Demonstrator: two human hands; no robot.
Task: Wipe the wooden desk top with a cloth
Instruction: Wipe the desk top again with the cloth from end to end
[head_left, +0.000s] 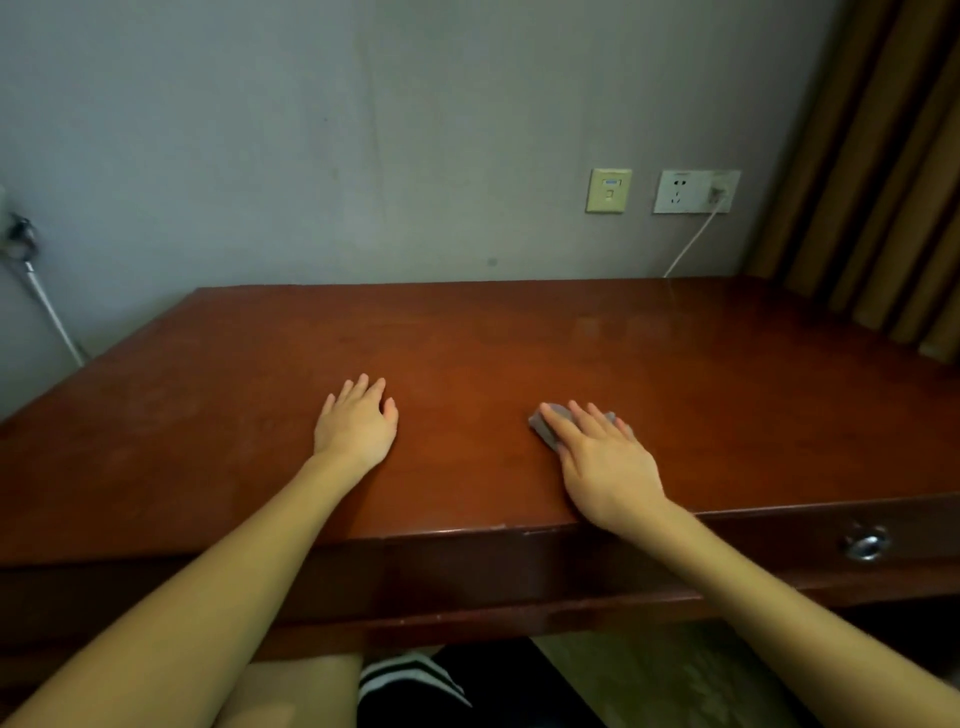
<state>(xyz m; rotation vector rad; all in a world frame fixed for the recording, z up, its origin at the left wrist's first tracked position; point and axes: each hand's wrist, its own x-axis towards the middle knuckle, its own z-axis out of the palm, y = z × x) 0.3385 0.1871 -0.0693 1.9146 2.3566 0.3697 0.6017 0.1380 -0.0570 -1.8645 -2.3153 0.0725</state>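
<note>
Grey wall (363, 130) fills the upper half, plain, scuffed in places.

Desk (519, 338): red-brown wood, glossy top, back edge against the wall. Faint dull patches show towards the far right. The front edge runs across the lower third, with a dark drawer front (779, 545) below it on the right.

Curtain (883, 182): brown and tan stripes, hanging at the far right and reaching down to the desk's back corner.

Both bare forearms reach in from the bottom, over the front edge.

Left hand (356, 423): palm down, flat on the wood left of centre. Fingers straight and close together, holding nothing.

Right hand (605, 457): palm down, fingers straight and spread, pressing flat on the cloth, heel of the palm near the front edge. Well apart from the left hand.

Two plates on the wall above the desk's right side: a yellowish one (608, 190) and, beside it, a white socket (696, 191) with a plug in its right half.

Cloth (545, 425): small, grey, crumpled, lying on the desk right of centre under the right fingers. One corner sticks out left of the forefinger, and bits show between the fingers.

White cable (691, 244) drops from the plug to the desk's back edge.

Metal knob (866, 543) on the drawer front.
</note>
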